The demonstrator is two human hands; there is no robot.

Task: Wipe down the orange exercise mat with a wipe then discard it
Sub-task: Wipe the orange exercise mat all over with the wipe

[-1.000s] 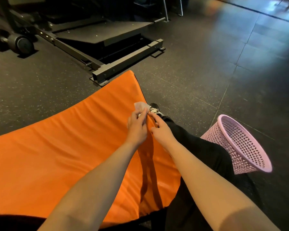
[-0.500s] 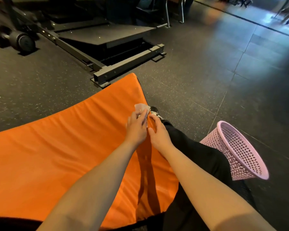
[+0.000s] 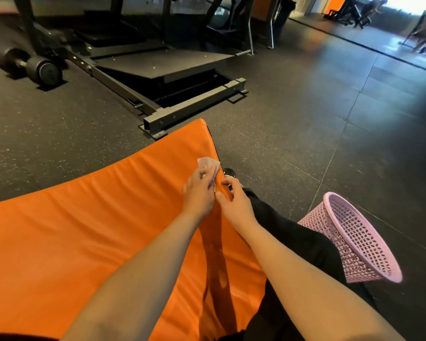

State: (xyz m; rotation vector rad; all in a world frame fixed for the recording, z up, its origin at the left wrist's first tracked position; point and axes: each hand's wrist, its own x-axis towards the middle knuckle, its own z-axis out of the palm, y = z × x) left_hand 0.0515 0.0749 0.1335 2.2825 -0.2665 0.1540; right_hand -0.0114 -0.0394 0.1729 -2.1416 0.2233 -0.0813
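The orange exercise mat (image 3: pixel 84 230) lies on the dark floor and runs from the lower left up to the middle of the view. Above its right edge my left hand (image 3: pixel 198 193) grips a small white wipe (image 3: pixel 208 164), which sticks up past my fingers. My right hand (image 3: pixel 235 203) is just to the right of it, with loosely curled fingers. Its thumb and forefinger are apart, and I see no wipe between them. A tilted pink mesh basket (image 3: pixel 342 242) stands at the right beside my leg.
My leg in black trousers (image 3: pixel 293 237) stretches along the mat's right side, with a shoe (image 3: pixel 229 172) at its end. A steel machine frame (image 3: pixel 194 109) sits just beyond the mat's far corner. A dumbbell (image 3: pixel 35 67) lies at the far left.
Both hands were pinching the wipe together; now my right hand has drawn slightly away and the left holds it alone. The view has tilted up a little.
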